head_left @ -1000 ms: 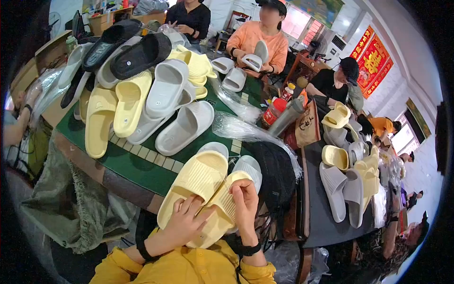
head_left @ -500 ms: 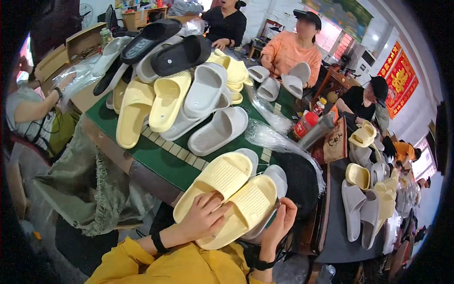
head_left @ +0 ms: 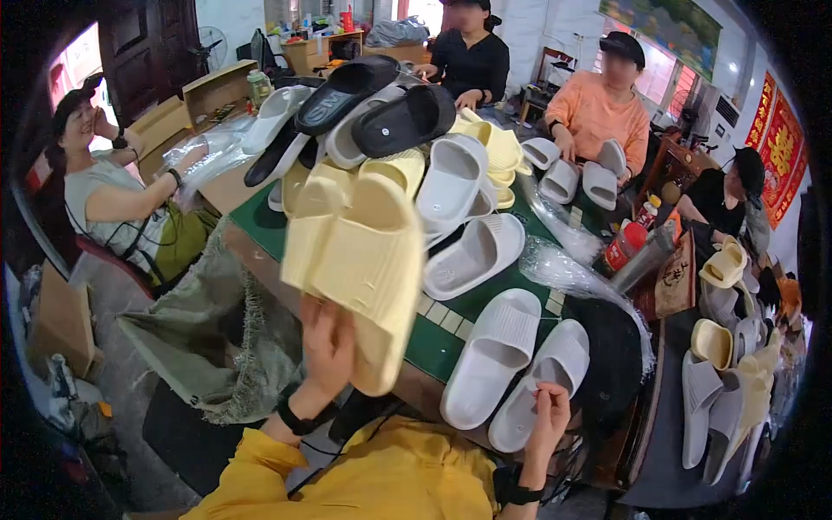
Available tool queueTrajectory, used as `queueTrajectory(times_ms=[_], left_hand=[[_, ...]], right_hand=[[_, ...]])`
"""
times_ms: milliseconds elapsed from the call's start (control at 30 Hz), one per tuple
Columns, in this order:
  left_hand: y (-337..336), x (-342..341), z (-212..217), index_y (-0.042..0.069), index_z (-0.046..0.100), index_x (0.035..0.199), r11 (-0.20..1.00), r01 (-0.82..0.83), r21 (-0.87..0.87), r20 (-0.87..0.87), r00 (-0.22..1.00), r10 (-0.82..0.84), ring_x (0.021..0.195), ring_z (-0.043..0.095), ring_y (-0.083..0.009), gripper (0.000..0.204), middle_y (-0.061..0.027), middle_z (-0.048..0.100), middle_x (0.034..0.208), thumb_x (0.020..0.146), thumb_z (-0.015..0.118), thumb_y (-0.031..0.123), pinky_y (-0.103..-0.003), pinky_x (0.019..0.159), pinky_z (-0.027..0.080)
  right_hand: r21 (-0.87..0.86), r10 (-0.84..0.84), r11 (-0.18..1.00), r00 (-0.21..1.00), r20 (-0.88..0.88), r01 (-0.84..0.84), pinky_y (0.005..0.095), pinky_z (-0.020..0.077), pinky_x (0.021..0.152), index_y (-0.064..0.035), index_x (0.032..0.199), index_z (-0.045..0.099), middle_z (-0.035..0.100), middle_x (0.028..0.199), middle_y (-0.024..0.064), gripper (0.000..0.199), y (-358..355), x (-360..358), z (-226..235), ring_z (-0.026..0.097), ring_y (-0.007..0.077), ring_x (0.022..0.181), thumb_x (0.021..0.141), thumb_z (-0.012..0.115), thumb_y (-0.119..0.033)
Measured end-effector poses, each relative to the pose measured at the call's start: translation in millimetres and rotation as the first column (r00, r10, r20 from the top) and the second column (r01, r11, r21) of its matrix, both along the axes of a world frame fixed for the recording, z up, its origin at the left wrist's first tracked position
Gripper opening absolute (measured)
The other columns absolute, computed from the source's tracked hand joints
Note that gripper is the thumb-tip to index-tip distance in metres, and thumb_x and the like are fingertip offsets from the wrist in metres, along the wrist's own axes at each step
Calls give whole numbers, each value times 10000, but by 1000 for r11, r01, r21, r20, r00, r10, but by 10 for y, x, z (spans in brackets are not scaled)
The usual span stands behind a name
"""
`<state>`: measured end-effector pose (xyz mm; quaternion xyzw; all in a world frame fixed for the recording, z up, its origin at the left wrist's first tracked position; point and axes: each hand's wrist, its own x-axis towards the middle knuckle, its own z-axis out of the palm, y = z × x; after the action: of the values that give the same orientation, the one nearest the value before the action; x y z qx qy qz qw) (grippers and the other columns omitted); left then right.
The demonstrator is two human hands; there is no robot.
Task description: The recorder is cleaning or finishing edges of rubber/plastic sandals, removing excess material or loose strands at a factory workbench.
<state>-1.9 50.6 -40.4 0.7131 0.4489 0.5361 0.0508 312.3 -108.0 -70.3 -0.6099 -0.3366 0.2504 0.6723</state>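
Note:
My left hand (head_left: 328, 354) grips a pair of pale yellow slide slippers (head_left: 368, 269) from below, raised above the table edge and in front of the pile. Fingertips pinched, my right hand (head_left: 549, 416) is at the right slipper of a light grey pair (head_left: 496, 347), over its footbed. What the fingers pinch, if anything, is too small to make out. The grey pair lies side by side at the near table edge, toes pointing away from me. Behind the raised slippers, a heap of black, grey and yellow slippers (head_left: 455, 178) covers part of the green tabletop (head_left: 446, 342).
Clear plastic bags (head_left: 581, 282) and a red-lidded jar (head_left: 626, 244) lie to the right. More slippers (head_left: 698, 381) sit on a dark table at far right. Sacking (head_left: 195, 351) hangs at the left. Several people sit around; one in orange (head_left: 598, 104) handles grey slippers.
My left hand has lifted the yellow pair up and to the left, uncovering the grey pair beneath. My right hand stays close to the grey pair. The head view has swung left.

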Motion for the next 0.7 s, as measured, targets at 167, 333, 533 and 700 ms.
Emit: queueTrajectory(times_ms=[167, 333, 533, 700], left_hand=[[556, -621, 31, 0, 472, 1415, 965, -243, -98, 247, 933, 260, 1294, 462, -360, 456, -220, 497, 1399, 965, 517, 60, -394, 1105, 319], [1017, -1380, -32, 46, 432, 1475, 898, -42, -438, 543, 784, 301, 1135, 514, -177, 491, -100, 565, 1288, 989, 480, 95, -268, 969, 387], [1630, -2192, -658, -8, 497, 1405, 704, -647, -295, -180, 761, 624, 1080, 581, -344, 523, -207, 624, 1167, 914, 529, 170, -389, 920, 445], [2042, -2362, -635, 38, 542, 1369, 640, -681, -357, -368, 732, 574, 1277, 405, -442, 551, -218, 480, 1401, 885, 571, 301, -514, 1084, 318]], right_hand=[[47, -38, 998, 999, -27, 39, 233, 421, 762, -28, 994, 620, 617, 951, 16, 82, -7, 50, -27, 563, 95, 845, 985, 550, -69], [86, -21, 996, 1000, -9, 21, 230, 425, 745, -28, 987, 613, 617, 955, 14, 63, 17, 50, -87, 557, 90, 828, 977, 557, -55], [22, 3, 1000, 999, 39, -4, 220, 405, 704, -37, 979, 608, 620, 953, 8, 60, 28, 3, -64, 551, 81, 810, 980, 550, -54], [-25, 5, 1000, 999, 34, -4, 218, 393, 698, -29, 985, 612, 598, 906, 7, 65, 20, -40, 4, 523, 75, 788, 975, 550, -45]])
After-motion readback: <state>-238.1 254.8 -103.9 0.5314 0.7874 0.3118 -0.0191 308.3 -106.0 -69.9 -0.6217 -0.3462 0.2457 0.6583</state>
